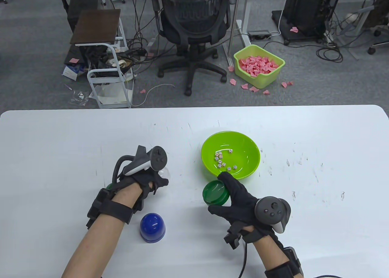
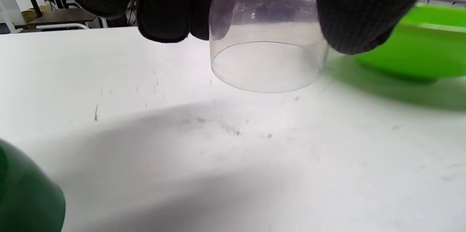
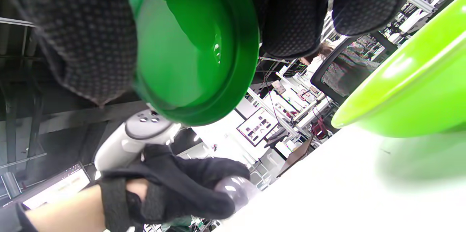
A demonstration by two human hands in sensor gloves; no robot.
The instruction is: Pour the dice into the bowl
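On the white desk (image 1: 60, 144) the lime-green bowl (image 1: 243, 144) sits a little right of the middle, and the dice (image 1: 221, 161) already lie inside it, a loose cluster of small white cubes toward the side of the bowl nearest the person. The right hand (image 1: 240, 199) is just in front of the bowl, close to the desk's near edge, its fingers (image 3: 83, 42) curled round a dark green cup (image 1: 215, 193); the cup is tipped on its side with its mouth turned toward the left, and the wrist view looks straight into a bare green interior. The cup's rim is right beside the bowl's near wall, though I cannot tell whether they touch. The left hand (image 1: 142, 180) is over the left-centre of the desk, well apart from the bowl, and its fingers (image 2: 164, 6) pinch a clear cup (image 2: 267, 53) from above, mouth downward. That clear cup looks to hang slightly tilted just above the desk top rather than resting flat on it. A blue cup (image 1: 152, 228) stands upside down near the front edge, between the two forearms and touching neither. Another dark green cup (image 2: 25, 195) shows only as a sliver behind the left wrist. Beyond the desk's far edge, on the floor, stand a black office chair (image 1: 194, 25) and a yellow-green bin (image 1: 258, 65) full of pink paper scraps.
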